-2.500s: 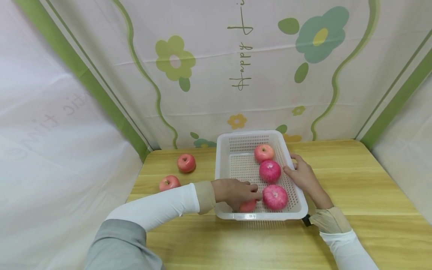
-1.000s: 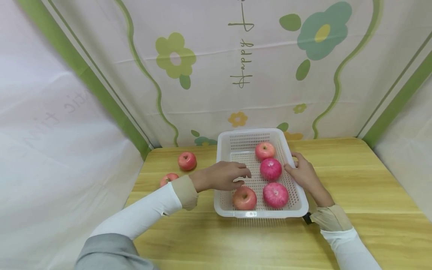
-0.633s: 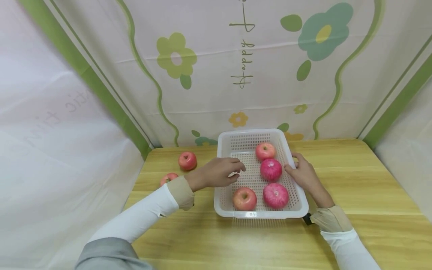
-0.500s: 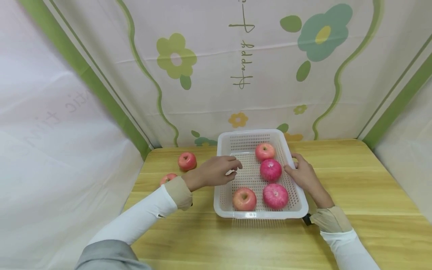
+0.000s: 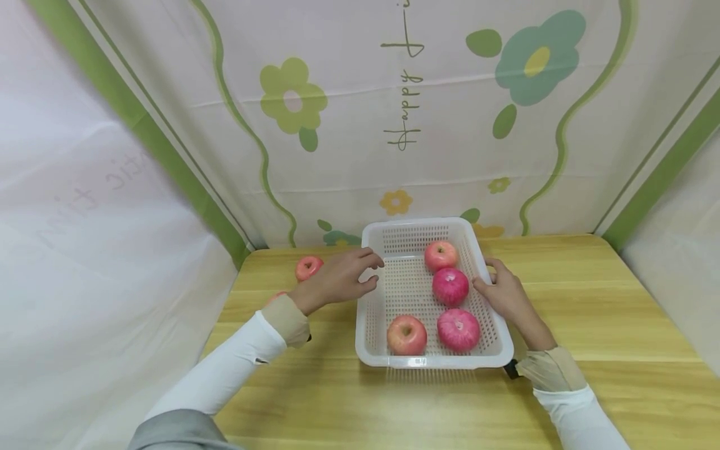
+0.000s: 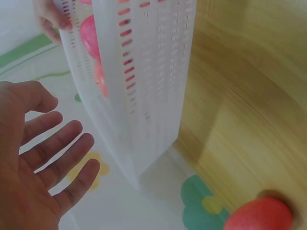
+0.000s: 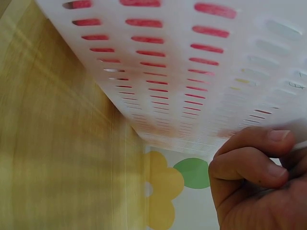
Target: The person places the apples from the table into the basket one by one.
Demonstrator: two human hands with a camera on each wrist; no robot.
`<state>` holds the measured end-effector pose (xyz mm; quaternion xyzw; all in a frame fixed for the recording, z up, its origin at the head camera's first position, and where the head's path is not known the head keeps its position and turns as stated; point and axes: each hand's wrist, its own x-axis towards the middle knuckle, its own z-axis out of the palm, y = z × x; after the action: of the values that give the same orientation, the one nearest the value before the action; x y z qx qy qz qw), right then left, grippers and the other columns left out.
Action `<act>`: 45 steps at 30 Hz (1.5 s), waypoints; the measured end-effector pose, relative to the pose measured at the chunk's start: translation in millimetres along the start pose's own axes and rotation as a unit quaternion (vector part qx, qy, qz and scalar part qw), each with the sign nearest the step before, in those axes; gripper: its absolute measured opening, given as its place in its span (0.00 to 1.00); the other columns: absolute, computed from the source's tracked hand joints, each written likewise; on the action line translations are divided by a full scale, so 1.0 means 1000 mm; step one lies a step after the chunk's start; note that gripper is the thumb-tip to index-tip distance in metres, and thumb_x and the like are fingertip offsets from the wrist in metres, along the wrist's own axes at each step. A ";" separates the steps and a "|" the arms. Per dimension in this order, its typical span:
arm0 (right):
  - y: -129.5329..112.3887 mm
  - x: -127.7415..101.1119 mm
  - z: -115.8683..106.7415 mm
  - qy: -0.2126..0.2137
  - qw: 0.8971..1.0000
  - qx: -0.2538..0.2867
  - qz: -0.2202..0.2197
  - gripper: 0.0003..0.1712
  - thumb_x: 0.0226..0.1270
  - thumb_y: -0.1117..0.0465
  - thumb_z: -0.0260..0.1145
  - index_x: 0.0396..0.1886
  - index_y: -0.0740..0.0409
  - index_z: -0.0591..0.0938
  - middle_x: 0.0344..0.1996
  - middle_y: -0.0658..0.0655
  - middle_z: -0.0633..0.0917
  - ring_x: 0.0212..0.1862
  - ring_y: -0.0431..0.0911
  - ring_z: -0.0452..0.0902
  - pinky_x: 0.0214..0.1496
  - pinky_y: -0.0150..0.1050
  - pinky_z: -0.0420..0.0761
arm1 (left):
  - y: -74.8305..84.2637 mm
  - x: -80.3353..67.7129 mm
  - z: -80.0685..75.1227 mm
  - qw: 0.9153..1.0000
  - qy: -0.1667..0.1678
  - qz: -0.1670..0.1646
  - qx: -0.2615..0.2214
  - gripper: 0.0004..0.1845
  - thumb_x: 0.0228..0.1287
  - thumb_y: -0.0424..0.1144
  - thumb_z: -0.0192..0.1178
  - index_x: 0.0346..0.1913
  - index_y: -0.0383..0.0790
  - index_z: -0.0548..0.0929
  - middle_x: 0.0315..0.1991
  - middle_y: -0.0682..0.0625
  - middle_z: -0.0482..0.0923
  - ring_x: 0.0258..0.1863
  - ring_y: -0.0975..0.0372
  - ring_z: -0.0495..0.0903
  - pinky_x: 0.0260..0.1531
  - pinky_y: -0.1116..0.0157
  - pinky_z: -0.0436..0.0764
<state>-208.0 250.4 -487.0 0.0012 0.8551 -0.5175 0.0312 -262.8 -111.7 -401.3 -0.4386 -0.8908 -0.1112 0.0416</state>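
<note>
A white perforated plastic basket (image 5: pixel 434 362) stands on the wooden table. Inside are a red-yellow apple (image 5: pixel 407 335) at front left, another apple (image 5: pixel 441 256) at the back, and two magenta round fruits with pale streaks, one in the middle (image 5: pixel 450 287) and one at front right (image 5: pixel 458 330). My left hand (image 5: pixel 340 278) hovers at the basket's left rim, fingers spread and loosely bent, holding nothing. My right hand (image 5: pixel 509 297) grips the right rim, thumb on top and fingers curled outside. Left of the basket, a red apple (image 5: pixel 309 267) lies partly behind my left hand.
A second table apple (image 5: pixel 275 296) is mostly hidden by my left wrist. A white flowered curtain (image 5: pixel 337 156) hangs right behind the table's back edge, with more cloth on both sides. The wooden tabletop (image 5: pixel 596 312) stretches right of the basket.
My left hand has let go of the apple at the basket's front left and moved up and left to the left rim, now partly covering the table apples. The right hand stays on the rim.
</note>
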 end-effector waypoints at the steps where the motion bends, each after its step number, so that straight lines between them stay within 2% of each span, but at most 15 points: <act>1: 0.000 0.000 0.000 0.000 1.000 -0.001 -0.001 0.41 0.81 0.60 0.59 0.83 0.71 0.53 0.56 0.84 0.82 0.40 0.63 0.92 0.32 0.49 0.91 | -0.002 -0.001 0.000 1.000 0.008 -0.001 0.004 0.13 0.72 0.39 0.64 0.55 0.42 0.87 0.51 0.50 0.86 0.44 0.59 0.85 0.45 0.61 0.85; 4: -0.001 0.001 0.001 0.002 1.000 -0.001 -0.004 0.40 0.81 0.61 0.60 0.82 0.71 0.54 0.56 0.84 0.82 0.40 0.63 0.92 0.32 0.49 0.91 | -0.010 -0.005 0.000 1.000 0.026 -0.008 0.014 0.13 0.72 0.39 0.64 0.55 0.42 0.87 0.52 0.50 0.86 0.45 0.58 0.86 0.45 0.61 0.86; 9: -0.002 0.002 0.002 0.005 1.000 -0.001 -0.007 0.40 0.81 0.61 0.60 0.82 0.72 0.55 0.55 0.84 0.82 0.40 0.63 0.92 0.32 0.49 0.91 | -0.022 -0.013 0.001 0.999 0.038 -0.035 0.011 0.14 0.73 0.40 0.63 0.57 0.41 0.86 0.54 0.49 0.86 0.49 0.56 0.87 0.47 0.60 0.87; 16: 0.001 -0.001 0.002 0.009 1.000 -0.001 0.000 0.40 0.81 0.60 0.60 0.82 0.71 0.55 0.57 0.84 0.81 0.41 0.64 0.92 0.33 0.49 0.91 | -0.040 -0.020 0.006 0.997 0.064 -0.043 -0.004 0.15 0.71 0.38 0.65 0.57 0.38 0.85 0.51 0.45 0.87 0.52 0.53 0.87 0.51 0.55 0.87; 24: 0.003 -0.001 0.001 0.011 1.000 -0.003 0.014 0.41 0.82 0.60 0.60 0.83 0.70 0.54 0.57 0.84 0.81 0.41 0.64 0.92 0.32 0.49 0.91 | -0.052 -0.025 0.007 0.994 0.060 -0.086 -0.004 0.17 0.71 0.39 0.64 0.59 0.42 0.85 0.56 0.49 0.86 0.55 0.55 0.86 0.53 0.55 0.87; 31: 0.002 -0.001 0.001 0.012 1.000 0.001 0.010 0.39 0.81 0.62 0.60 0.82 0.72 0.55 0.56 0.85 0.81 0.40 0.63 0.92 0.33 0.49 0.91 | -0.064 -0.030 0.010 0.992 0.071 -0.104 -0.002 0.19 0.69 0.39 0.66 0.60 0.41 0.85 0.54 0.48 0.86 0.55 0.54 0.86 0.54 0.54 0.86; 39: 0.001 0.001 0.002 0.008 1.000 0.005 0.007 0.40 0.82 0.61 0.60 0.82 0.71 0.54 0.57 0.85 0.80 0.41 0.65 0.92 0.33 0.50 0.91 | -0.080 -0.037 0.010 0.984 0.075 -0.162 0.002 0.23 0.63 0.44 0.69 0.61 0.43 0.85 0.56 0.46 0.86 0.57 0.51 0.83 0.53 0.51 0.85; 45: 0.001 0.001 0.002 0.006 1.000 0.009 0.005 0.40 0.82 0.60 0.60 0.82 0.71 0.54 0.57 0.85 0.81 0.42 0.65 0.92 0.33 0.50 0.91 | -0.093 -0.043 0.011 0.981 0.073 -0.179 0.008 0.26 0.62 0.45 0.70 0.62 0.42 0.85 0.57 0.45 0.84 0.58 0.50 0.82 0.57 0.49 0.83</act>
<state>-208.5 249.6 -488.9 0.0092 0.8508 -0.5247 0.0284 -310.4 -197.2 -434.1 -0.2626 -0.9504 -0.1412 0.0891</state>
